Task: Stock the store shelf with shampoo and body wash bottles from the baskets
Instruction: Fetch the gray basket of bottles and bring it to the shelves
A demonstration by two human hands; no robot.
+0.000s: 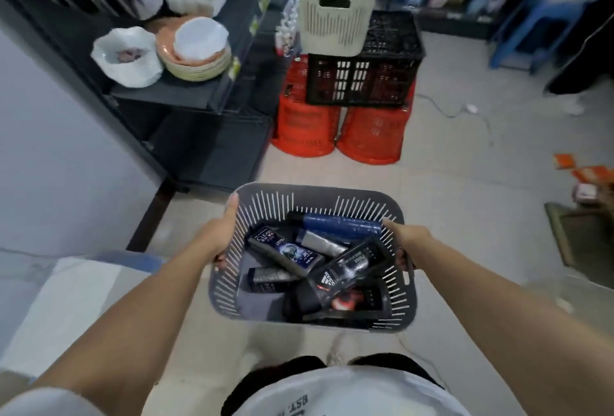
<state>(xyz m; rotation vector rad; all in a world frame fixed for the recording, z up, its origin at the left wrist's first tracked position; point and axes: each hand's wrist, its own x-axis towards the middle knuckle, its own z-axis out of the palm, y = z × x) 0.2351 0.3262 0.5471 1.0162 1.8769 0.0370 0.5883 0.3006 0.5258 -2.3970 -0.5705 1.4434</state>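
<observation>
I carry a grey slotted basket in front of my waist, above the floor. My left hand grips its left rim with the thumb along the edge. On the opposite rim, my right hand holds on with fingers curled through the handle slot. Several dark bottles lie jumbled inside: a Clear shampoo bottle, a blue bottle at the far side, an Adidas bottle and a black bottle with a red glow. A cream basket holding more items sits atop a black crate.
A dark shelf unit with stacked bowls and plates stands at the left. Two upturned red baskets support the black crate ahead. A blue stool and another person's legs are at the far right. A white cable crosses the floor.
</observation>
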